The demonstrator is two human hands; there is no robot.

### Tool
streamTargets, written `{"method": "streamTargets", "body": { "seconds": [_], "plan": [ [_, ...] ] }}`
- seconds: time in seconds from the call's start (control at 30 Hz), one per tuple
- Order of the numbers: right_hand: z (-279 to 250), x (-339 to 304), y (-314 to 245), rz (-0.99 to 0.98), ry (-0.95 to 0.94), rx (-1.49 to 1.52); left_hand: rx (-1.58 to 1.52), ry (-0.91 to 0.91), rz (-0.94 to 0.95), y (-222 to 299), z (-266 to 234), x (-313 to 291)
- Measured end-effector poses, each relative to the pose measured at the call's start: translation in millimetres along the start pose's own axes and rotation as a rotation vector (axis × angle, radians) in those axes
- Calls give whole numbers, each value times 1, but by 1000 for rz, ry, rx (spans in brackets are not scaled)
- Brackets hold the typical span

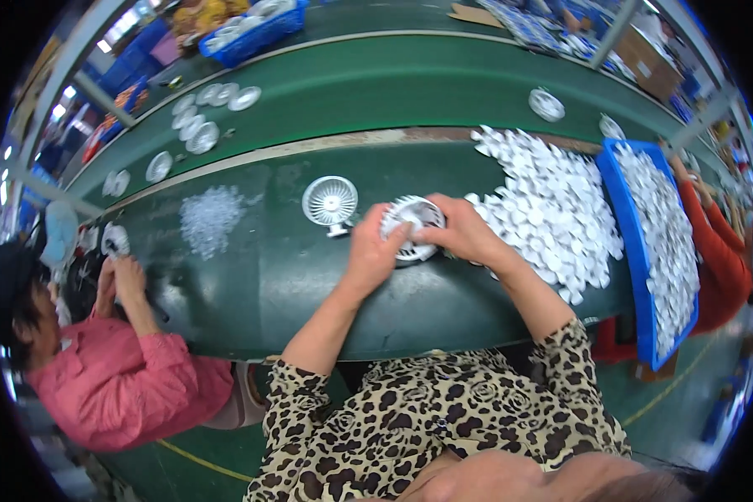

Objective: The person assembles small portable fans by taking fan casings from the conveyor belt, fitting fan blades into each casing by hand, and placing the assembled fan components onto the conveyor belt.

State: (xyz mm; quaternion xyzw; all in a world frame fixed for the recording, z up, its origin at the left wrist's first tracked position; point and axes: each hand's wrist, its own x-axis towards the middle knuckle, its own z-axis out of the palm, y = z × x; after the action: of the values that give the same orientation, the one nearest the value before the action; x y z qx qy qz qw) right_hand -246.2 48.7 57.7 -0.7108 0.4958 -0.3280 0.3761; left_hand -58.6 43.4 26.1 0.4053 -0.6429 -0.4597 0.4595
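Observation:
Over the green work table (301, 293), my left hand (370, 248) and my right hand (467, 232) grip a round white fan housing (424, 212) from both sides. Both thumbs press into its middle, and the fingers behind are partly hidden. To the left of my left hand lies another white fan housing (330, 199) with slatted ribs and a short stem. Close beyond my right hand spreads a large heap of small white round caps (552, 217).
A blue tray (641, 284) full of similar white pieces stands at the right. Small clear parts (212, 222) lie in a pile at left. Fan parts (202, 137) rest on the green conveyor belt (376, 79) behind. A co-worker (134, 376) in pink works at left; a red-sleeved person (715, 243) is at right.

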Motion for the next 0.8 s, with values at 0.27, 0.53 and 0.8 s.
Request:
{"method": "streamTargets", "body": {
  "seconds": [0.27,0.53,0.8],
  "plan": [
    [-16,30,16,200,-113,150,-40,105,18,-1,0,10],
    [-98,89,76,34,320,-952,868,616,-59,-26,-72,32],
    [-93,76,110,62,231,-1228,782,258,-168,-42,-55,30]
  ]
}}
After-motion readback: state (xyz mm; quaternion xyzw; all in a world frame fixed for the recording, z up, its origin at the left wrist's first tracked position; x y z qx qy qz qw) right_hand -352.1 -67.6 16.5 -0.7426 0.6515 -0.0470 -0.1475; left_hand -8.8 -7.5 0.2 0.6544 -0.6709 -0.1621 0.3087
